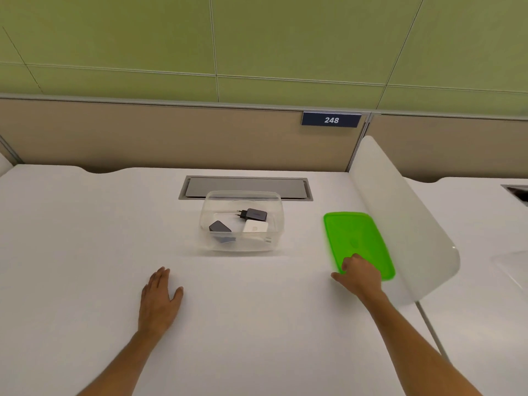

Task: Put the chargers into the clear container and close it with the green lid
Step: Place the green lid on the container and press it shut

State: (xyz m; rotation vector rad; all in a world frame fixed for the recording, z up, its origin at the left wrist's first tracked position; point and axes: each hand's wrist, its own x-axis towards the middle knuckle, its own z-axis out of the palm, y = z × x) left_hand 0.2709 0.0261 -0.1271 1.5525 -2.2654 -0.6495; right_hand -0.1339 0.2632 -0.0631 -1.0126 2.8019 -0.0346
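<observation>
White desk [85, 224], beige partition, green wall.
Three chargers [251, 215] lie in the clear container [278, 224]; right hand [360, 274] seemingly grips the green lid [357, 238] beside it; left hand [160, 300] rests flat, fingers spread.

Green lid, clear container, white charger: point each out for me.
green lid [357, 238]: head view, middle of its top face.
clear container [243, 195]: head view, far rim.
white charger [255, 226]: head view, its top face, inside the container.
</observation>
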